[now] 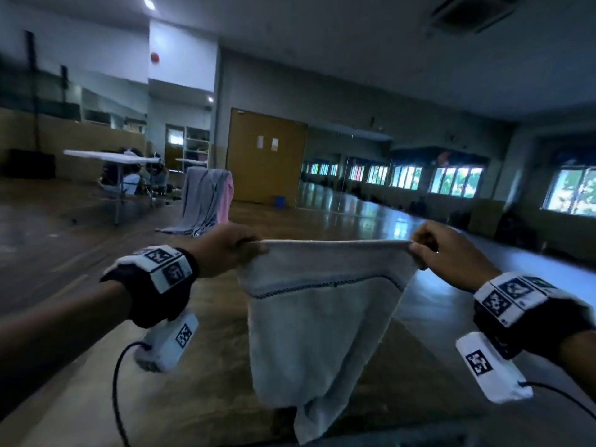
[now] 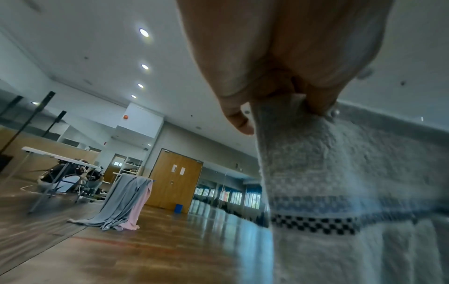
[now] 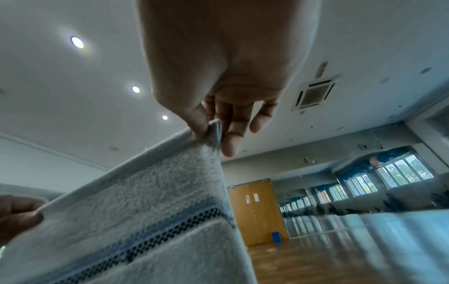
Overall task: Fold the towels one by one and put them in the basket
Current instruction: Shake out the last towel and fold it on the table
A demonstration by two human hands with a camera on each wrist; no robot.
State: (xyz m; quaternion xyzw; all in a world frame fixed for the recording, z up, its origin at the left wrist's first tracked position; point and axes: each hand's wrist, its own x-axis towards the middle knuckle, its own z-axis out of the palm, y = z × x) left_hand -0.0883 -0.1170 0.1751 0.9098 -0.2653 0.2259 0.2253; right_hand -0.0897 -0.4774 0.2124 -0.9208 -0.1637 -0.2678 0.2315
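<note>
A pale grey towel (image 1: 319, 321) with a blue-and-black checked stripe hangs in the air in front of me, its top edge stretched level between both hands. My left hand (image 1: 245, 248) pinches the top left corner, and my right hand (image 1: 419, 250) pinches the top right corner. The left wrist view shows the left hand (image 2: 291, 100) gripping the towel (image 2: 352, 182) at its hem. In the right wrist view, the thumb and fingers of the right hand (image 3: 213, 134) hold the towel (image 3: 145, 201) by its corner. The bottom of the towel dangles unevenly. No basket is in view.
A wooden surface (image 1: 200, 375) lies below the hanging towel. Grey and pink cloths (image 1: 206, 201) drape over a stand on the floor ahead left. A white folding table (image 1: 113, 154) stands behind it, and wooden double doors (image 1: 266, 162) are at the far wall.
</note>
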